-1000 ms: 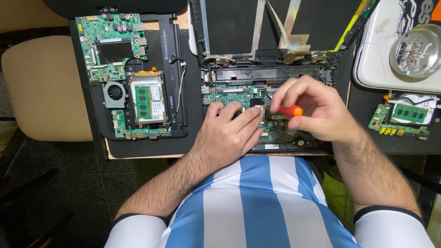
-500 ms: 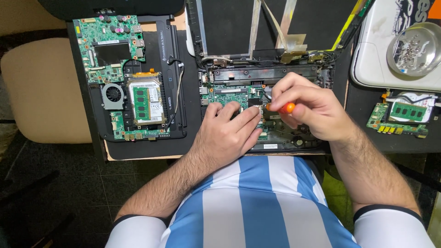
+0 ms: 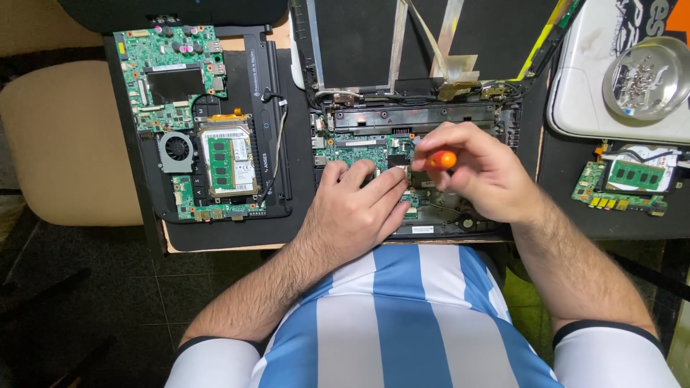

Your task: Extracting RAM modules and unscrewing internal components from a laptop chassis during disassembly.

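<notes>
Orange-handled screwdriver (image 3: 440,159) sits pinched in the right hand (image 3: 480,172), fingers closed round it, tip down on the green board of the opened laptop (image 3: 410,129) — directly before the person. Left hand (image 3: 356,208) holds nothing — its fingers lie flat on that board, just beside the tool.

Opened laptop (image 3: 402,136) before me on the table (image 3: 215,237), stripped board (image 3: 194,122) to my left, bowl (image 3: 647,79) far right, small board (image 3: 622,187) below it.

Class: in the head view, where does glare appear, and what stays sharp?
Head view: glare brightens the round metal dish top right; the right hand gripping the orange screwdriver, the left hand and the green circuit board are evenly lit and sharp.
</notes>
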